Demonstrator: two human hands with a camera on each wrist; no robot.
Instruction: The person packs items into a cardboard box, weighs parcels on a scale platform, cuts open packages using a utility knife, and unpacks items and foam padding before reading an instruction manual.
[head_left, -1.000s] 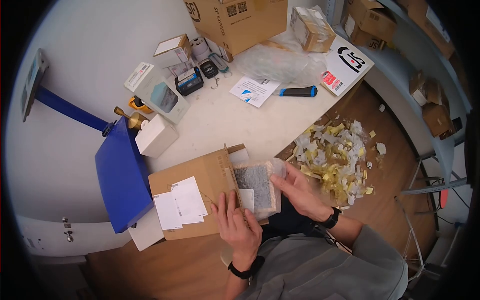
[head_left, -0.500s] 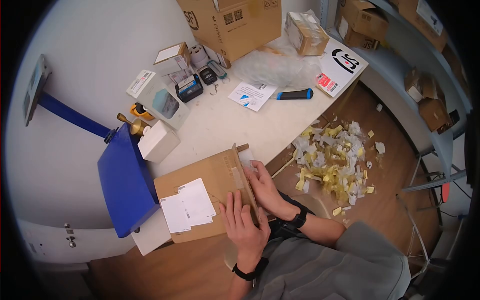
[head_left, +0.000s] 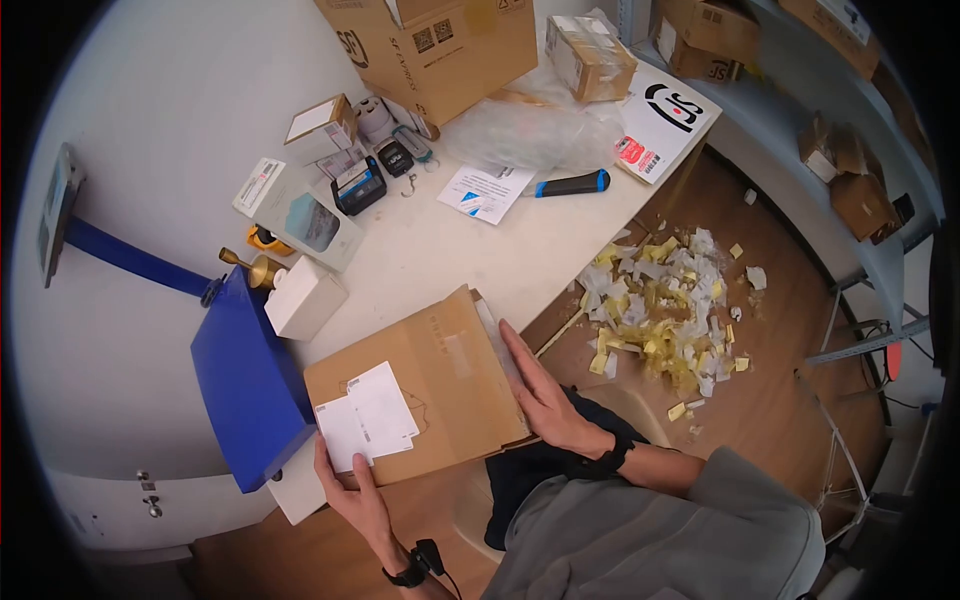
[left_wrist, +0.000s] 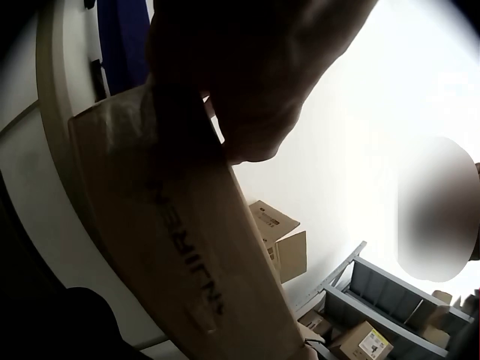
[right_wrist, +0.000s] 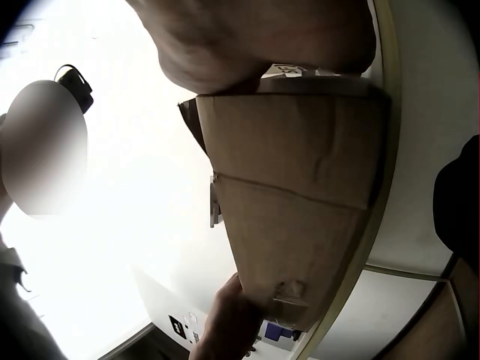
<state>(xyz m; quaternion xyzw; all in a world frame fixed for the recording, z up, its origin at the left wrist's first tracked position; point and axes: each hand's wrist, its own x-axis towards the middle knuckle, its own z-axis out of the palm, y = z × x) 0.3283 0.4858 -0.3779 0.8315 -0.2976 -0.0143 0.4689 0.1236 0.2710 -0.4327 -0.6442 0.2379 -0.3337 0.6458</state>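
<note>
A flat brown cardboard box (head_left: 440, 370) with white labels (head_left: 365, 415) lies at the table's near edge, its flaps closed. My left hand (head_left: 352, 478) grips its near-left edge, thumb on top beside the labels and fingers hidden underneath. My right hand (head_left: 522, 368) lies flat along the box's right side, fingers straight and pressing against it. In the left wrist view the hand (left_wrist: 247, 82) covers the end of the printed box (left_wrist: 187, 247). The right wrist view shows the box (right_wrist: 300, 195) from below, under my right hand (right_wrist: 262, 37).
Left of the box stand a blue panel (head_left: 245, 370), a small white box (head_left: 305, 295) and a brass bell (head_left: 262, 268). Further back lie a blue-handled knife (head_left: 570, 183), a leaflet (head_left: 485, 190), bubble wrap (head_left: 540, 130) and a large carton (head_left: 430, 45). Paper scraps (head_left: 660, 310) litter the floor.
The grey bagged item went into the box under my right hand and the flap closed. My left hand moved from the flap to the near-left edge; the right now lies along the right side.
</note>
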